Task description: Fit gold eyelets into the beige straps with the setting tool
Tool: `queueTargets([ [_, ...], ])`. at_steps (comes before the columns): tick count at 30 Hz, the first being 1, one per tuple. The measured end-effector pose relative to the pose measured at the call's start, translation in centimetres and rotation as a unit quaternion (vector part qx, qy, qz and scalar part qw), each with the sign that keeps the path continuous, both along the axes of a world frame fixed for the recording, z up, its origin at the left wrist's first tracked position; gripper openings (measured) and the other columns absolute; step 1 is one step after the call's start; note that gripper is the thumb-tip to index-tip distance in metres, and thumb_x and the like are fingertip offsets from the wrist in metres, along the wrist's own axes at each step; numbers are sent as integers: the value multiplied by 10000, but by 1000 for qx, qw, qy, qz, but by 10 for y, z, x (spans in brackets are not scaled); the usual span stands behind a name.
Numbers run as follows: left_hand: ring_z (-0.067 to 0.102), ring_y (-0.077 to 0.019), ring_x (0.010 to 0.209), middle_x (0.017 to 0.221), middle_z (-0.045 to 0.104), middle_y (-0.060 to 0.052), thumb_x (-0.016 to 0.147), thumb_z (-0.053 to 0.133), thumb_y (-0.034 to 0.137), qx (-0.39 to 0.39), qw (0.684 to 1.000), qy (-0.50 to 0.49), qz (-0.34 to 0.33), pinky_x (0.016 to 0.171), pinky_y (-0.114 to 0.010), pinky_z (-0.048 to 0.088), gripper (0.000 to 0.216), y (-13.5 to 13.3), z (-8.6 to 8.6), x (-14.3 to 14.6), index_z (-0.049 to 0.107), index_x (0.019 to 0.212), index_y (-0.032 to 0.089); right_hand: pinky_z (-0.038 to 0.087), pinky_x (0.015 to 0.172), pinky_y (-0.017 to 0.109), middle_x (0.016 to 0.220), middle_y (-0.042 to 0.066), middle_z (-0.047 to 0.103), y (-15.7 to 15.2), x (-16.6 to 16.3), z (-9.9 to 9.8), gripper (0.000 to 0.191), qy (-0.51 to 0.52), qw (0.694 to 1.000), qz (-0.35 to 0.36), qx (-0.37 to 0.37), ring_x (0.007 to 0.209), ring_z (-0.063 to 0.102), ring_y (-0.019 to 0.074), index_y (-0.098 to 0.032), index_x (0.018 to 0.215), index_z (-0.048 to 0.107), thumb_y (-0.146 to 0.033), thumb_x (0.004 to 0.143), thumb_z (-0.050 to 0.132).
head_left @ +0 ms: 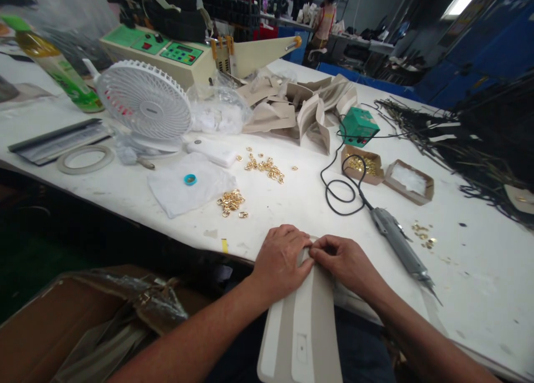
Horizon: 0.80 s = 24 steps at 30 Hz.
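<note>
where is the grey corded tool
In the head view, the grey corded tool lies right of the right hand, on the white table beside gold pieces.

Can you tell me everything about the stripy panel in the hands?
The stripy panel is long, flat and beige, with paler bands running lengthwise. It looks smooth, maybe leathery. One near corner is rounded, and a pale band carries a small outlined rectangle with a dark dot inside. Its far end is at the table's edge; the rest reaches back over the lap. The left hand holds that far end, and the right hand touches it.
</note>
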<state>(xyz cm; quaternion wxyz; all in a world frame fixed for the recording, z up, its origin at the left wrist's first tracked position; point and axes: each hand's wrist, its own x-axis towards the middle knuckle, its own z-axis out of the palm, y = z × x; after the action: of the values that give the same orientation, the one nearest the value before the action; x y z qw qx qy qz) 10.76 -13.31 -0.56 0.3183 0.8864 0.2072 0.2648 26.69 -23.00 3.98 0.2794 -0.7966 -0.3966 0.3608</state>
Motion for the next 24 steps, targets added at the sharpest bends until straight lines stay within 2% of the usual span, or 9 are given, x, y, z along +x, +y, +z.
queueTargets([
  [3,600,-275,1198,1213,780,-11,816,812,216,-5,1000,-4,-11,1048,-473,443,307,2,-1,-1,720,1108,233,348,569,274,637,-23,625,1,3,-2,221,21,1000,-7,-12,589,486,137,-191,783,717,-406,805,670],
  [11,603,-266,1209,1223,782,-5,833,817,237,-8,1000,5,-24,1050,-477,445,276,4,2,-3,723,1092,231,335,548,259,625,-26,610,4,10,-3,186,43,998,34,-22,568,469,115,-179,751,679,-353,814,653],
  [14,598,-272,1219,1238,777,-8,829,819,234,-12,1000,10,-18,1052,-484,446,282,4,2,-2,722,1094,234,364,539,247,653,-40,617,2,11,-8,150,50,999,12,3,563,512,113,-195,835,660,-341,810,684],
  [17,604,-280,1217,1241,778,-15,827,817,232,-13,1000,11,-17,1044,-489,453,260,4,4,-2,725,1070,235,402,526,232,635,-62,606,6,16,-11,197,112,994,-4,3,540,558,112,-209,875,619,-341,782,731],
  [21,612,-282,1200,1217,784,-12,815,819,215,-18,1000,17,-18,1039,-496,462,239,4,7,-2,739,1040,239,451,530,230,608,-51,620,20,27,-3,251,206,977,30,-49,534,625,123,-188,812,620,-362,730,782],
  [24,613,-279,1192,1198,789,-11,794,831,197,-20,1000,17,-9,1039,-497,473,264,3,8,-2,750,1042,241,461,527,233,598,-39,643,25,29,2,244,220,972,54,-66,524,633,129,-178,801,638,-333,699,797],
])
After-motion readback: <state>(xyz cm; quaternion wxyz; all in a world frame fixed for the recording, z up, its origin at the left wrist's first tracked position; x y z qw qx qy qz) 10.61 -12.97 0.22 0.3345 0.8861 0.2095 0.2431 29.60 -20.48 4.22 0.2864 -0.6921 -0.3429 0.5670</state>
